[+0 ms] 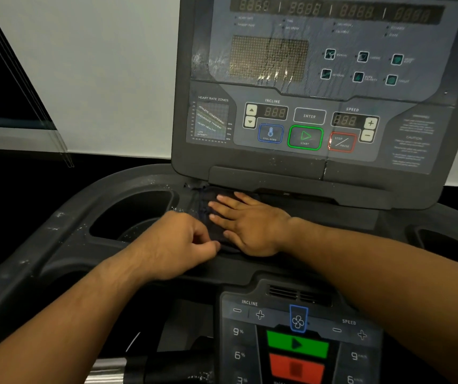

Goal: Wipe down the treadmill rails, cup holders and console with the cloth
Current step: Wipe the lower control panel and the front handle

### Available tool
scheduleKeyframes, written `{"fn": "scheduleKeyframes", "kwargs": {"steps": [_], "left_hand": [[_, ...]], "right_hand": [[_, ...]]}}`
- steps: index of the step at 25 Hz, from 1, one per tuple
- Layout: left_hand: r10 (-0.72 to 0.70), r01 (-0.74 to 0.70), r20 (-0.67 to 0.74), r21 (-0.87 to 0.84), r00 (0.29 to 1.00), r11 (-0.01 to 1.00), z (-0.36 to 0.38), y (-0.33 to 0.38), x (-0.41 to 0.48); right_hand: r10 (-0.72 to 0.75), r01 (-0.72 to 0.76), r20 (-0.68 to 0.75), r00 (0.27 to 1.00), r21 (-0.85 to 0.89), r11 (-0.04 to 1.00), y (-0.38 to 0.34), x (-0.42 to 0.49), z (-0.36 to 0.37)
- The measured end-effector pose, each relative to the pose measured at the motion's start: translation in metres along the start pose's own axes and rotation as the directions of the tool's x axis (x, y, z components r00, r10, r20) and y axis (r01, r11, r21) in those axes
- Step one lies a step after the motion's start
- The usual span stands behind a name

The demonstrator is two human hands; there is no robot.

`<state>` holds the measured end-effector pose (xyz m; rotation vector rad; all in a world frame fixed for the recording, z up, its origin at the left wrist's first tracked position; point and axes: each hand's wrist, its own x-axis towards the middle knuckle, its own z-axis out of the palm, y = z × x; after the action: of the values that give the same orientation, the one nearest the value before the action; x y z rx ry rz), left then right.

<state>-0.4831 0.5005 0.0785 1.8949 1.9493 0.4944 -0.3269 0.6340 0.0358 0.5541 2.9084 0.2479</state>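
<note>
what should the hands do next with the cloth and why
Probably fold it: the left hand pinches the near edge of the dark cloth while the right hand lies flat on it, so drawing that edge over would make a pad for the wet streaks on the grey treadmill console.

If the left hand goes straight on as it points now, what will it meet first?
Most likely the right hand, which rests flat on the cloth the left hand pinches.

One wide head-worn view, pitched forward and down, close above the treadmill console (309, 116) and lower keypad (297, 342).
</note>
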Motion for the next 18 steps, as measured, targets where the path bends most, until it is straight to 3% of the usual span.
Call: {"fn": "scheduleKeyframes", "kwargs": {"steps": [4,9,18], "left_hand": [[-0.017,0.016,0.017,0.056,1.0,0.998,-0.004,0.005,-0.009],[-0.055,0.05,0.05,0.099,0.997,0.994,-0.005,-0.001,-0.015],[-0.074,0.074,-0.001,0.092,0.997,0.993,-0.003,-0.014,-0.012]], "right_hand": [[0.019,-0.025,0.047,0.999,0.135,0.991,0.003,-0.025,0.007],[0.052,-0.044,-0.014,0.999,0.338,0.94,0.026,-0.088,0.016],[0.002,0.02,-0.063,0.998,0.341,0.94,-0.007,-0.025,0.0]]}}
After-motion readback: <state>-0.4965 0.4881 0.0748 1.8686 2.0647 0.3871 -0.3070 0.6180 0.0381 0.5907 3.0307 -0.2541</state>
